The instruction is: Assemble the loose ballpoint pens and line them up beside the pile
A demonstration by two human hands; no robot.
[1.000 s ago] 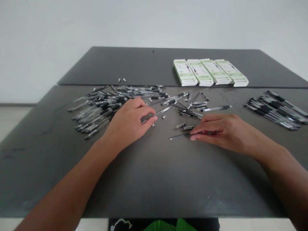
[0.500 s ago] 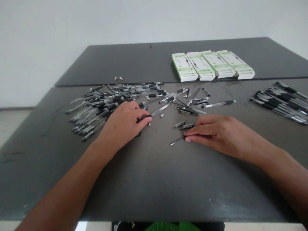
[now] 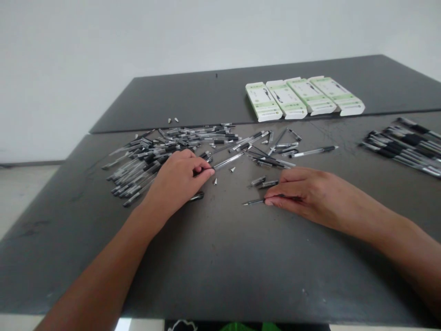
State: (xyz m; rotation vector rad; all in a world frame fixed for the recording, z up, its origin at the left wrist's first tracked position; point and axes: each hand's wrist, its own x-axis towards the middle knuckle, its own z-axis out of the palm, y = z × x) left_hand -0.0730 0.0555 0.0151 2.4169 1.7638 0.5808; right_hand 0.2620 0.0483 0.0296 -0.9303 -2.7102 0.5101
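My left hand (image 3: 179,177) is closed around the black grip end of a clear pen barrel (image 3: 228,161), which points up and to the right. Its fingers cover most of the grip. Between thumb and fingers, my right hand (image 3: 306,189) pinches a thin pen refill (image 3: 253,202), its tip pointing left just above the table. Two short pen caps (image 3: 257,181) lie beside the right fingertips. Small cone-shaped tips (image 3: 215,181) rest between the hands. Under the left wrist, a dark pen part (image 3: 196,196) is partly hidden.
A heap of clear and black pens (image 3: 138,172) spreads behind and left of my left hand. Loose refills and barrels (image 3: 268,158) lie in the middle. Flat green-and-white boxes (image 3: 263,101) sit at the back. A row of pens (image 3: 403,145) is at the right on the grey table (image 3: 220,262).
The camera view has shifted slightly. My left fingers now cover more of the pen's black grip. The refill in my right hand lies a little more level.
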